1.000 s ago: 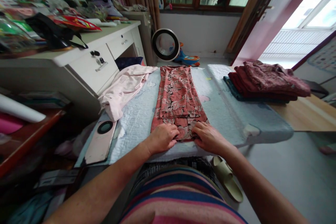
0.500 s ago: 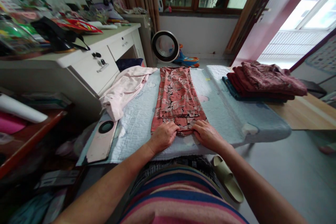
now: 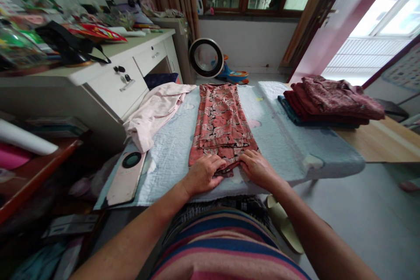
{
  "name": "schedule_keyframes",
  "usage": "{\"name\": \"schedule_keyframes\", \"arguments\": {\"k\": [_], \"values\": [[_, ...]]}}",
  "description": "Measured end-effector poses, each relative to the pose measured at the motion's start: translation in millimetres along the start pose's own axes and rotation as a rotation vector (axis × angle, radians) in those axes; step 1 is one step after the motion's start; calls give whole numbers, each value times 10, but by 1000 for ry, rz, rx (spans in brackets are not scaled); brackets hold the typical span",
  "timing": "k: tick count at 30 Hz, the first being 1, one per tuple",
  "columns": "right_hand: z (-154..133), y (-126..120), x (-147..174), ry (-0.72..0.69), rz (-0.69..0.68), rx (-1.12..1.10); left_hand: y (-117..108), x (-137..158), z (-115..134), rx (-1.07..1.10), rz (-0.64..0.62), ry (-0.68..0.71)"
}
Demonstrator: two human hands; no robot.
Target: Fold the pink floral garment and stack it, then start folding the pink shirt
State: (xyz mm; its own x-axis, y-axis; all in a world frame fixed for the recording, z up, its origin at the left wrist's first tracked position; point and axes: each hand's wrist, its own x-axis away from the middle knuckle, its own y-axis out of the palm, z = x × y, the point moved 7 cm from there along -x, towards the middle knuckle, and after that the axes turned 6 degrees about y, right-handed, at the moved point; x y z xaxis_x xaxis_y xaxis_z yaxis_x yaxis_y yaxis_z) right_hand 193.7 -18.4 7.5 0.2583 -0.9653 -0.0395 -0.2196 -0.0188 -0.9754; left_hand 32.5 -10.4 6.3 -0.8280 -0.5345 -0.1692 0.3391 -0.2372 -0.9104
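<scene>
A red floral garment [image 3: 220, 118], folded into a long strip, lies on the pale blue quilted cover [image 3: 278, 148] in front of me. My left hand [image 3: 206, 173] is closed on the left part of its near edge, thumb below and fingers above. My right hand [image 3: 255, 164] pinches the same edge a little further right. Between the hands a bit of the hem is lifted and curled. A crumpled pale pink garment [image 3: 160, 107] lies to the left, with a phone [image 3: 123, 183] just below it.
A stack of folded dark red clothes [image 3: 337, 98] stands at the right, partly over a wooden board [image 3: 383, 140]. A white desk [image 3: 121, 87] crowded with objects borders the left side. A round fan [image 3: 220, 58] stands beyond the far edge.
The near hem between my hands has been lifted and curled. My left hand has dropped slightly nearer to me, its thumb now under the edge. The other things stay put.
</scene>
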Motion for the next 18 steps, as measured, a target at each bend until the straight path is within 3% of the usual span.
{"name": "schedule_keyframes", "arguments": {"k": [6, 10, 18], "values": [[-12, -6, 6, -4, 20, 7, -23, -37, 179, -174, -29, 8], [-33, -29, 33, -10, 8, 0, 55, -34, 263, -287, -16, 87], [2, -8, 125, 2, 1, -2, 141, -34, 204, -304, 9, 105]]}}
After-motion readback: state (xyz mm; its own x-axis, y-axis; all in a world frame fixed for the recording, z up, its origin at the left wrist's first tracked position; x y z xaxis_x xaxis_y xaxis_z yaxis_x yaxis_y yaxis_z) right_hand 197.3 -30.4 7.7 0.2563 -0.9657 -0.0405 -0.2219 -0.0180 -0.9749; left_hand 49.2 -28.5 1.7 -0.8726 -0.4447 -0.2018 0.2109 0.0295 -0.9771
